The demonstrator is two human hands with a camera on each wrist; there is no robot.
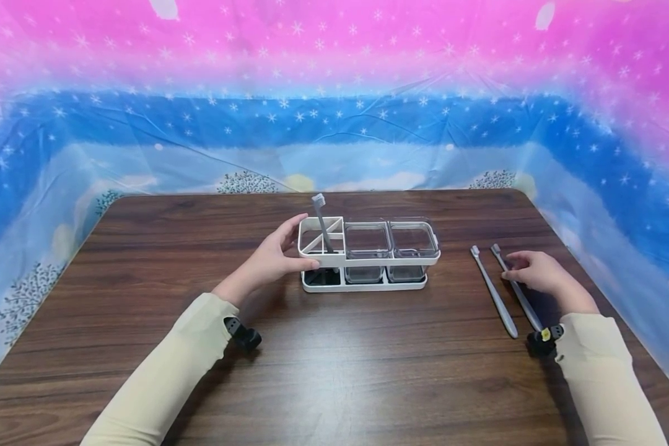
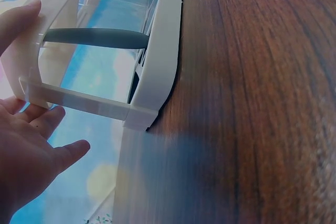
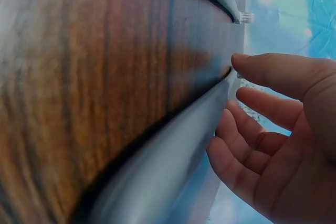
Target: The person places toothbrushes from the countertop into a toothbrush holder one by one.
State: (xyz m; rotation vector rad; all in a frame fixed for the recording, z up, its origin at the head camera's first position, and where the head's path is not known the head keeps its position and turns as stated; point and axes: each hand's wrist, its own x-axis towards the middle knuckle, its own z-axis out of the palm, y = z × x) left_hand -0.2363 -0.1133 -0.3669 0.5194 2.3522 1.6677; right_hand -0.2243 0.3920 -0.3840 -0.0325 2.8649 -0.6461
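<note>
"What's the left hand (image 1: 273, 254) doing over there?"

"It's gripping the left end of the white holder (image 1: 390, 261). The thumb is resting on the front rim and the fingers are curving around behind, only partly spread. The holder is standing upright on the wooden table (image 1: 357, 359), around the middle."

"And inside it?"

"One toothbrush (image 1: 322, 222) is standing in the divided left section, leaning slightly left, and two clear cups (image 1: 367, 241) are sitting to its right."

"Further right?"

"A grey toothbrush (image 1: 495, 294) is lying flat, its head pointing away from the person. Just beside it another grey brush (image 1: 525, 303) is lying, with the right hand (image 1: 541, 272) hovering at its neck."

"Is that hand pinching it?"

"I can't tell. The thumb and fingers are bending around it, slightly apart."
</note>
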